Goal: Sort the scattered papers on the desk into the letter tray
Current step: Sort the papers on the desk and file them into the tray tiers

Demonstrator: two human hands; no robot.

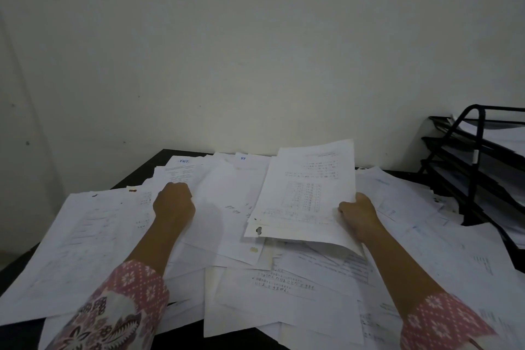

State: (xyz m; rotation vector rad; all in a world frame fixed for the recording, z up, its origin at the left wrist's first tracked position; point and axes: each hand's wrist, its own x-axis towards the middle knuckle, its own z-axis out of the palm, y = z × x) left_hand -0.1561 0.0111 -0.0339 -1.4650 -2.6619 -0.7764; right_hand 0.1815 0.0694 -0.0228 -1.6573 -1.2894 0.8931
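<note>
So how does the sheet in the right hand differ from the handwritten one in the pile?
The held sheet is raised and tilted, gripped by the right hand; the handwritten sheet lies flat. The held sheet carries a printed table; the handwritten sheet has pen lines. Both are white paper.

A dark desk (160, 158) is covered almost edge to edge with loose white papers (85, 236); a black tiered letter tray (474, 179) stands at three o'clock.
</note>
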